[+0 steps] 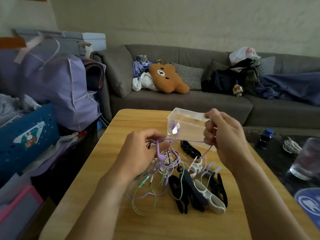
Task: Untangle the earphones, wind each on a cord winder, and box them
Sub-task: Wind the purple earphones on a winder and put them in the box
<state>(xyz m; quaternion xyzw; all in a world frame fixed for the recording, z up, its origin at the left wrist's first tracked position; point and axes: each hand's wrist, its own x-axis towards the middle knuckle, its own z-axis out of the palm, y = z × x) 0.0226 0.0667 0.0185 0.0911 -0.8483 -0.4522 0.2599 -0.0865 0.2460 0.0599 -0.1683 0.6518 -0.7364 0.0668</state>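
A tangle of purple, green and dark earphone cords [155, 172] hangs over the wooden table [107, 153]. My left hand [140, 149] grips the top of the tangle above the table. My right hand [223, 134] pinches a purple cord that stretches taut from the tangle to it. Behind my hands stands a clear plastic box [187, 125] with a purple earphone piece inside. Several black and white cord winders [199, 189] lie in a heap on the table under my right forearm.
A glass of water [306, 158], a blue-capped bottle [265, 137] and a coiled white cable [291, 146] sit on the dark table to the right. Bags and a blue crate crowd the left. A grey sofa stands behind.
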